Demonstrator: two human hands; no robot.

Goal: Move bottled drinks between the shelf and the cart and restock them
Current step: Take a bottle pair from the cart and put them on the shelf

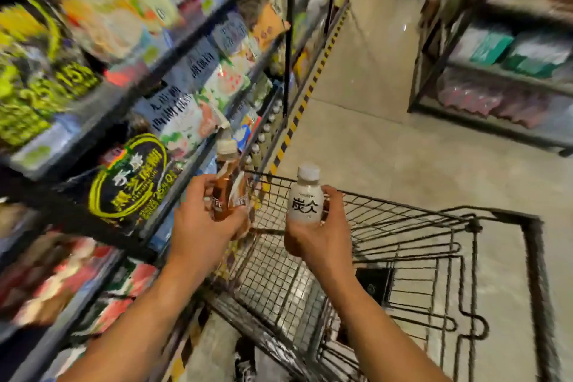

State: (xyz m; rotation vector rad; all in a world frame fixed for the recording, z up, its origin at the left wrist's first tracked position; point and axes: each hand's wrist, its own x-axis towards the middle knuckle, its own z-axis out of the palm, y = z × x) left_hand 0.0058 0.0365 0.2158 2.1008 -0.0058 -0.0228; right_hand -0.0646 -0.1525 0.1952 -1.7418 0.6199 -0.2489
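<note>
My left hand (201,223) grips a brown drink bottle (225,186) with a pale cap, held upright beside the shelf edge. My right hand (322,236) holds a white bottle (305,198) with black characters and a white cap, upright over the near left corner of the wire cart (403,257). The cart basket looks bare inside apart from a dark patch on its floor. The shelf (186,164) on the left carries a row of small capped bottles (263,136) low down, further along the aisle.
Snack bags and yellow-black packs fill the left shelves (124,189), blurred by motion. A yellow-black hazard stripe (297,112) runs along the shelf base. Another rack (496,77) with packaged goods stands across the grey floor at right.
</note>
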